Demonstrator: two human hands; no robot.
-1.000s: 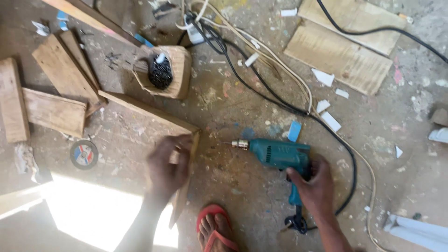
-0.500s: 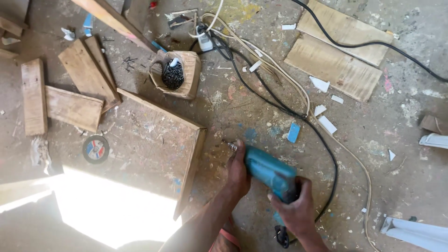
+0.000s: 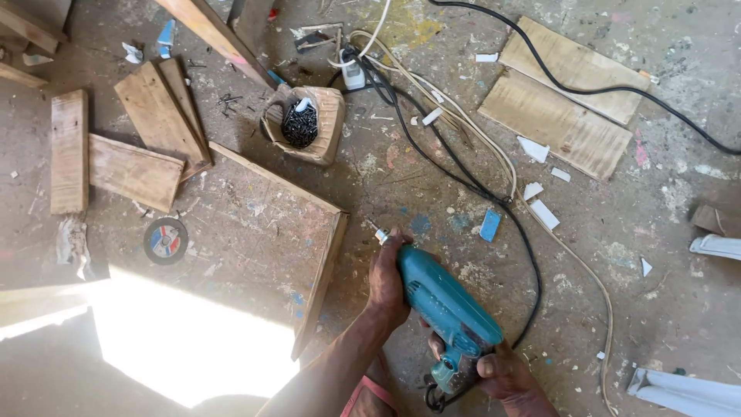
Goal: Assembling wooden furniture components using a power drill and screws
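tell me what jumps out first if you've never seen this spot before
The teal drill at bottom centre draws the eye: the left hand grips its front end by the chuck and the right hand holds its handle. Just left of it a wooden frame lies on the dusty floor, with a glaring sun patch below it. Further up sits a wooden box of dark screws, and black and pale cables snake across the middle.

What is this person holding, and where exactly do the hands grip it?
A teal electric drill: the left hand wraps its front end near the chuck, and the right hand grips the handle at the back.
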